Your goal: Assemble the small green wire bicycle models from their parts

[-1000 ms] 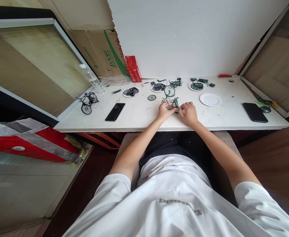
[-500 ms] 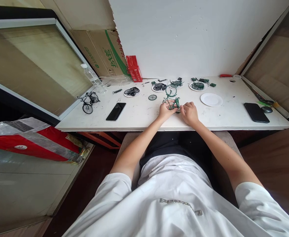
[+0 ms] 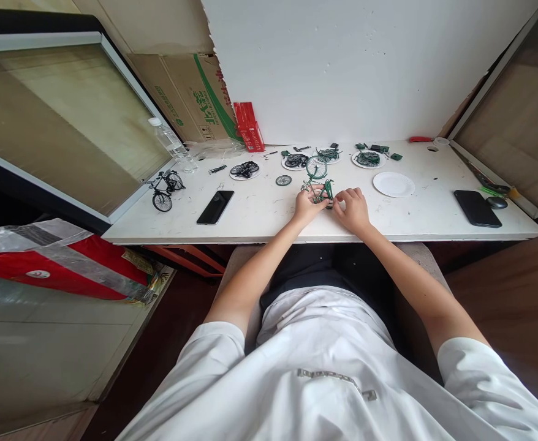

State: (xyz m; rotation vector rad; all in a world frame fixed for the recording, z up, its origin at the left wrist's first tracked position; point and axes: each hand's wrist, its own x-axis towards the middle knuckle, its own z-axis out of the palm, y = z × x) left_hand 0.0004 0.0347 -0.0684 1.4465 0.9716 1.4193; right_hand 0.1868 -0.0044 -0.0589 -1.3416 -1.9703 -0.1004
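Over the front middle of the white table, my left hand (image 3: pixel 309 206) grips a green model bicycle (image 3: pixel 328 188). One spoked wheel of the model points away from me. My right hand (image 3: pixel 352 210) is at the model's near right end, with its fingers curled and pressed together; whatever they pinch is too small to make out. Beyond my left hand lies a loose dark wheel (image 3: pixel 284 180). An assembled black model bicycle (image 3: pixel 162 195) stands at the table's left.
Paper plates with black parts (image 3: pixel 245 170) and green parts (image 3: pixel 369 159) line the back. A bare white plate (image 3: pixel 393 184) lies right of my hands. Two phones, one left (image 3: pixel 215 207) and one right (image 3: pixel 477 209), lie flat. A water bottle (image 3: pixel 173 146) and red box (image 3: pixel 249 127) stand behind.
My right hand has shifted slightly left, closer to the model bicycle. My left hand keeps its hold, and the model has barely moved.
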